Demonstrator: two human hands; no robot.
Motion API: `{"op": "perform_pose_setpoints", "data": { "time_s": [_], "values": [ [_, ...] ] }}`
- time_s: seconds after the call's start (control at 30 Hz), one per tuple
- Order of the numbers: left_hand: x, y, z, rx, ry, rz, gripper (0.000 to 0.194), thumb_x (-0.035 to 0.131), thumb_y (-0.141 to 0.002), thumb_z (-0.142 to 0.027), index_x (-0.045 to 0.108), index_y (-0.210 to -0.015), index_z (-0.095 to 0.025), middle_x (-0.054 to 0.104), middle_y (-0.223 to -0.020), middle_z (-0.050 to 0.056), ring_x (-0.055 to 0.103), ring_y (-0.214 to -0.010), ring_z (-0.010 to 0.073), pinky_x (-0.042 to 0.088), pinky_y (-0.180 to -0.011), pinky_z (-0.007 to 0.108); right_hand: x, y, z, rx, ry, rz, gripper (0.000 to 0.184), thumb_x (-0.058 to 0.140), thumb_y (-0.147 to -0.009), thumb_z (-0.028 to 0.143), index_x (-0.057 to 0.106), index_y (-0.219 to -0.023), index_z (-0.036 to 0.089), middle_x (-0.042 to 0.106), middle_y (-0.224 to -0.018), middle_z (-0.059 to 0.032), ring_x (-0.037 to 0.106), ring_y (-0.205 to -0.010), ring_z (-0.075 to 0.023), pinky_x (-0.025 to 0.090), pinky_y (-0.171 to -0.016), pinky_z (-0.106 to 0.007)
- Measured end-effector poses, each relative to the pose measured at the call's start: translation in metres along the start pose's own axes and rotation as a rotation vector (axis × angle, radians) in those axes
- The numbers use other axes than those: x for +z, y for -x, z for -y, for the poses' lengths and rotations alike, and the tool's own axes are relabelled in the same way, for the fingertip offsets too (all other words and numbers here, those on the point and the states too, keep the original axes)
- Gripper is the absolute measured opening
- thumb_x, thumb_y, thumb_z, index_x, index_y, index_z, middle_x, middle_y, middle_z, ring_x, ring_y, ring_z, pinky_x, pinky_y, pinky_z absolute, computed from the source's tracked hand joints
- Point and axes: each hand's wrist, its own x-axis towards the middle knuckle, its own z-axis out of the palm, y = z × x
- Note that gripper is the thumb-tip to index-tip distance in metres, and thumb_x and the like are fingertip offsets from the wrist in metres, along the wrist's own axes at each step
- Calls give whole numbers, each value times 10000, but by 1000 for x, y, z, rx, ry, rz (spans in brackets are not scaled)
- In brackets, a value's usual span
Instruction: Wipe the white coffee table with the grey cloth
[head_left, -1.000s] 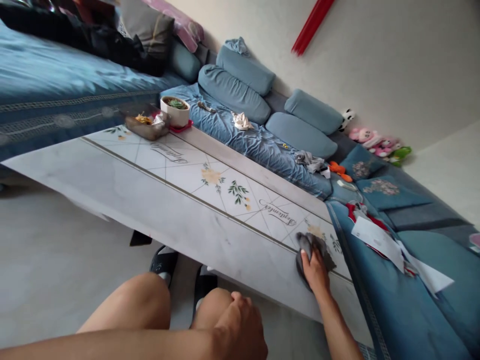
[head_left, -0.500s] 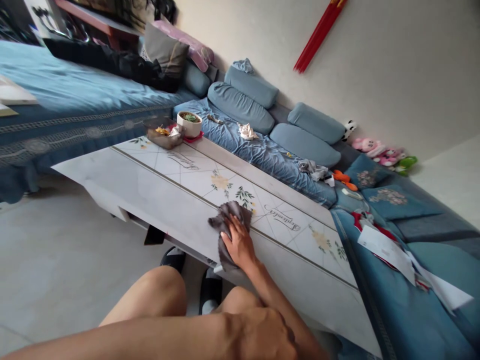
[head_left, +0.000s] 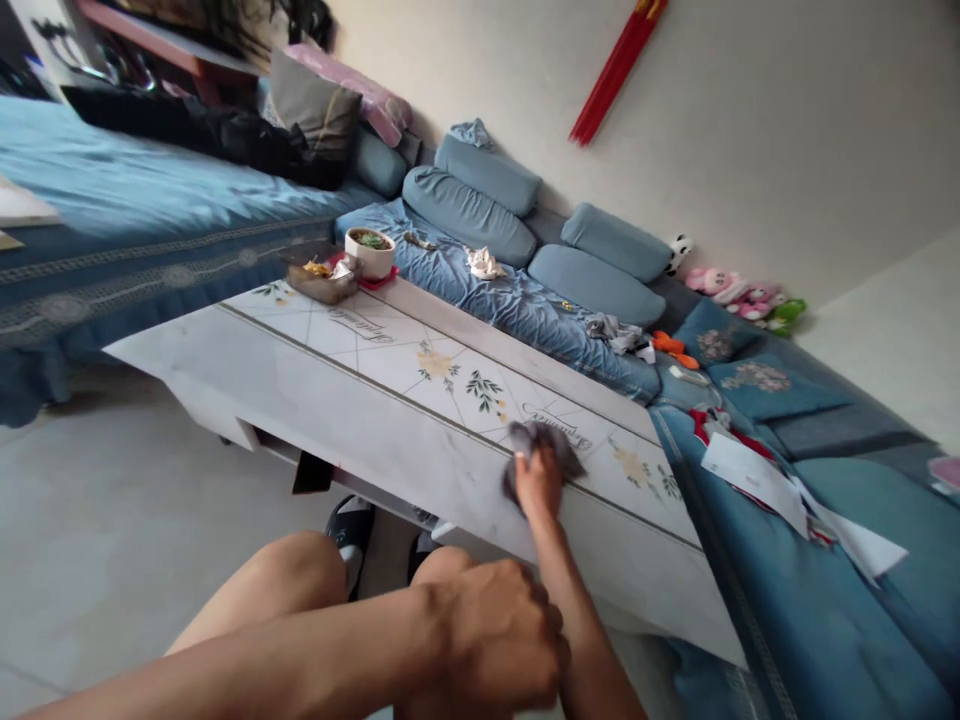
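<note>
My right hand (head_left: 541,482) presses a dark grey cloth (head_left: 564,452) onto the marble-patterned table (head_left: 360,420), near the printed strip with flowers and lettering. The cloth is bunched under and around the fingers, a little blurred. My left hand (head_left: 502,635) is curled into a fist above my knee, in front of the table's near edge. Nothing shows in it.
At the table's far left corner stand a brown translucent tray (head_left: 322,285) with scraps and a white plant pot (head_left: 370,258) on a red saucer. A blue sofa (head_left: 840,590) borders the far and right sides. White papers (head_left: 757,475) lie on its right part.
My right hand swept the cloth leftward from the table's right end to the middle, then partway back right. My left fist rose slightly off the knee, and the view shifted a little.
</note>
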Motion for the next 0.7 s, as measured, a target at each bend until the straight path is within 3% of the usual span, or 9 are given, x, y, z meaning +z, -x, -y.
{"op": "perform_pose_setpoints", "data": {
  "time_s": [0.07, 0.13, 0.23, 0.3, 0.4, 0.5, 0.57, 0.63, 0.7],
  "values": [
    [-19, -8, 12, 27, -18, 24, 167, 741, -1026, -259, 725, -873, -194, 748, -874, 48, 690, -769, 220, 521, -688, 410, 33, 12, 65, -238, -92, 62, 631, 479, -1140, 438, 647, -1644, 99, 594, -1717, -253, 531, -1621, -407, 420, -1369, -653],
    [-31, -15, 22, -89, -47, 58, 146, 694, -1063, -232, 709, -930, -174, 752, -951, 59, 702, -841, 227, 544, -780, 415, 52, 26, 118, -393, -142, 146, 595, 556, -1154, 414, 625, -1679, 142, 536, -1785, -201, 484, -1670, -382, 403, -1393, -646],
    [-39, -13, 27, -287, -101, 113, 124, 630, -1082, -186, 684, -972, -169, 738, -1025, 82, 692, -906, 239, 543, -863, 416, 45, 47, 139, -438, -161, 243, 620, 745, -1091, 372, 645, -1677, 199, 503, -1817, -140, 465, -1693, -365, 418, -1407, -615],
    [-44, -3, 27, -324, -115, 102, 145, 596, -1083, -152, 671, -961, -171, 730, -1044, 95, 687, -935, 246, 537, -880, 414, 23, 64, 109, -482, -188, 262, 649, 775, -1066, 322, 640, -1695, 240, 509, -1814, -110, 474, -1692, -370, 447, -1399, -609],
    [-61, 22, 27, -313, -75, -10, 188, 555, -1109, -134, 686, -982, -177, 734, -1068, 91, 690, -969, 239, 536, -872, 391, -28, 95, 16, -472, -167, 239, 629, 662, -1124, 390, 589, -1741, 291, 509, -1820, -77, 485, -1691, -347, 483, -1384, -589],
    [-85, 50, 35, -366, -6, -154, 245, 499, -1172, -166, 726, -1083, -183, 754, -1115, 74, 713, -1012, 219, 551, -900, 359, -83, 122, -88, -288, -63, 206, 640, 570, -1135, 595, 628, -1708, 317, 531, -1808, -71, 492, -1689, -327, 486, -1384, -566],
    [-98, 65, 43, -411, 9, -223, 272, 472, -1197, -186, 736, -1132, -187, 771, -1130, 63, 730, -1016, 209, 556, -891, 343, -110, 133, -140, -171, -12, 198, 700, 525, -1109, 699, 663, -1675, 312, 544, -1799, -72, 495, -1687, -329, 480, -1389, -551],
    [-105, 75, 51, -436, -6, -261, 271, 471, -1202, -197, 738, -1154, -192, 789, -1144, 59, 745, -1022, 207, 559, -878, 336, -122, 137, -167, -107, 4, 187, 763, 482, -1091, 759, 684, -1653, 283, 548, -1794, -86, 489, -1690, -336, 463, -1399, -545],
    [-105, 80, 56, -448, -19, -271, 266, 478, -1198, -200, 741, -1162, -198, 801, -1166, 61, 755, -1035, 208, 564, -876, 332, -117, 132, -161, -119, -13, 191, 780, 469, -1097, 769, 688, -1649, 263, 551, -1791, -99, 480, -1696, -337, 447, -1406, -544]
  ]
}}
